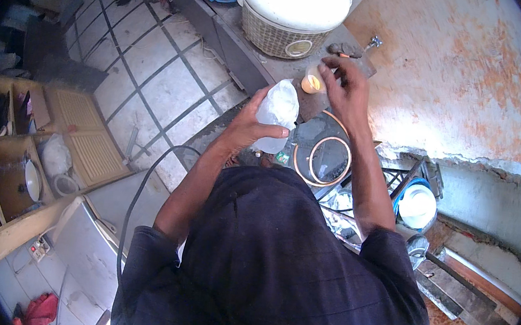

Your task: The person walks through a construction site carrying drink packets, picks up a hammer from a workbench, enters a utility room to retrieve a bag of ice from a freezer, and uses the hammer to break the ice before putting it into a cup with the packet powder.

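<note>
My left hand (246, 128) is wrapped round a translucent, whitish plastic container (278, 110), its thumb lying across the front. Whether this is a cup or a filled bag, I cannot tell. To the right, my right hand (348, 88) is bent over a small clear plastic cup (313, 82) with something yellow inside. Thumb and fingers close at the cup's rim, partly hiding it. The cup is by the edge of the dark counter (277, 68); I cannot tell whether it rests there.
A large white-lidded rice cooker (287, 29) with a woven-patterned body stands on the counter. Behind my right hand are a metal tap (373, 42) and a dark tool with an orange part (345, 51). Below hangs a coiled hose (311, 161). White dishes (418, 204) sit lower right.
</note>
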`<state>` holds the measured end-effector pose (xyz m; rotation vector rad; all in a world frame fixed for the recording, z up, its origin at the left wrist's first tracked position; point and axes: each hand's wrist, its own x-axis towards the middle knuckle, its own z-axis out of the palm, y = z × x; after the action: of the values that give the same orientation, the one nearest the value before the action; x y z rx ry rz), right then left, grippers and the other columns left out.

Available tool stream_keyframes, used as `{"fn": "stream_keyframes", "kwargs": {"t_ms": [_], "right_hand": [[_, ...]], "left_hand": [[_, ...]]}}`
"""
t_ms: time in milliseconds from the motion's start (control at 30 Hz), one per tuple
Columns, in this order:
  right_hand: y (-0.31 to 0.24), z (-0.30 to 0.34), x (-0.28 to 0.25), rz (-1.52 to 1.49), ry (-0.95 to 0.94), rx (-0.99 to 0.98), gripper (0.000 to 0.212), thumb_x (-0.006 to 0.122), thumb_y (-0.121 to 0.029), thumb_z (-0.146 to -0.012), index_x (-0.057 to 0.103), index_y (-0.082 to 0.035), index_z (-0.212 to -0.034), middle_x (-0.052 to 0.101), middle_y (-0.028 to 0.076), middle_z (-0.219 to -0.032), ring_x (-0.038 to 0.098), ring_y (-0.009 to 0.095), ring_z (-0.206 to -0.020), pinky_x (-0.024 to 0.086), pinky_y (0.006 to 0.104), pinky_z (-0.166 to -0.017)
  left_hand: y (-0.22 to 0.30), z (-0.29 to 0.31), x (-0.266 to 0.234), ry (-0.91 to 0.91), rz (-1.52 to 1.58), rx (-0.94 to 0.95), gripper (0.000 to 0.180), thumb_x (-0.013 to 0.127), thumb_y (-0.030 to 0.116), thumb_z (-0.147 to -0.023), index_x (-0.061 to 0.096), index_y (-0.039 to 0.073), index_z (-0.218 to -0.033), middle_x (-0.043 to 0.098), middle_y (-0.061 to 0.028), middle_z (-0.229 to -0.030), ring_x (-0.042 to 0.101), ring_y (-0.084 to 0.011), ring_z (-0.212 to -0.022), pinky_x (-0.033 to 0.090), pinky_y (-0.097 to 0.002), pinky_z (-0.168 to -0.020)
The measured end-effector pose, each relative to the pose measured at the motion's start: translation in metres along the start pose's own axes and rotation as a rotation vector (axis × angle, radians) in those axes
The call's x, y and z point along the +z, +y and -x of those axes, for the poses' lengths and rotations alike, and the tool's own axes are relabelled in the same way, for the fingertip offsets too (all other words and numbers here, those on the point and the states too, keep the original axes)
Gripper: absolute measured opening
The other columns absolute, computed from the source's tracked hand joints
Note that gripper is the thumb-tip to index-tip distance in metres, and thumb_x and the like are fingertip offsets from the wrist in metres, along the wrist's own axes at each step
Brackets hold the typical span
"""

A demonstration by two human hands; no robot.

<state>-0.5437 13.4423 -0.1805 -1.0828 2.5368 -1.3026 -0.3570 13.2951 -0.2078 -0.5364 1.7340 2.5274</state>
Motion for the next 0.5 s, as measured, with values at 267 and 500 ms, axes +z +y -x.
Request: {"fn": "stream_keyframes", "kwargs": {"t_ms": [267, 500], "right_hand": [[-0.048, 0.036, 0.011, -0.042, -0.16, -0.136, 0.032, 0.077, -0.016, -0.082, 0.069, -0.006, -0.111, 0.069, 0.01, -0.101, 0.064, 0.02, -0.091, 0.051, 0.0314, -0.069], [-0.041, 0.031, 0.0, -0.256, -0.087, -0.007, 0.038, 0.077, -0.017, -0.082, 0.066, -0.006, -0.117, 0.069, 0.011, -0.106, 0.067, 0.022, -0.094, 0.053, 0.0364, -0.081]], "left_hand": [[-0.004, -0.008, 0.006, 0.034, -0.029, 0.142, 0.099, 0.083, 0.007, -0.063, 0.032, 0.003, -0.148, 0.051, -0.0138, -0.134, 0.052, -0.0248, -0.123, 0.042, -0.0375, -0.106], [0.003, -0.004, -0.002, 0.02, 0.05, 0.027, 0.095, 0.082, 0.01, -0.067, 0.033, 0.003, -0.148, 0.053, -0.0137, -0.132, 0.053, -0.0248, -0.122, 0.044, -0.037, -0.103]]}}
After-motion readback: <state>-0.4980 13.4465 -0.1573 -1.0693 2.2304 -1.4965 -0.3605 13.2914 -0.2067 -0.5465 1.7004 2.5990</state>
